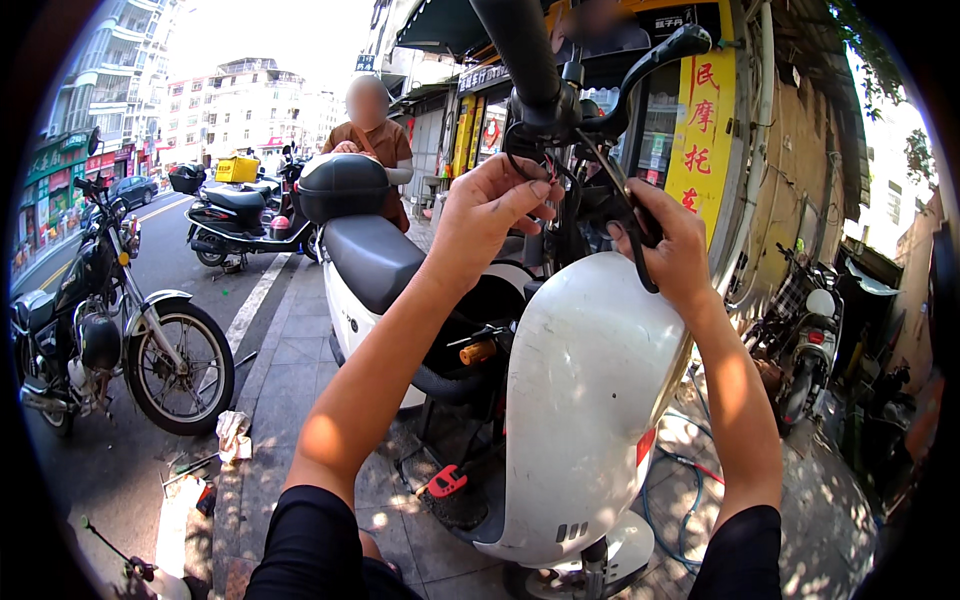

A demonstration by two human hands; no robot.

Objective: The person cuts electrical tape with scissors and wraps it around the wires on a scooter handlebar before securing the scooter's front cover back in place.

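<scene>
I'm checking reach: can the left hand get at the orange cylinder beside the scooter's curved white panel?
Probably yes: nothing visible covers the orange cylinder; the left hand is above it, near the black handlebar.

The white scooter (590, 390) stands in front of you, its scuffed, rounded front panel nearest you and its dark seat (372, 262) behind. Its black handlebar (518, 45) slants up toward you, with a curved black brake lever (628, 92) angling to your right. Just below the bar, thin dark wires (553, 165) hang exposed in a loose tangle. The narrow black strip (643, 262) you grip slopes down above the panel.
</scene>
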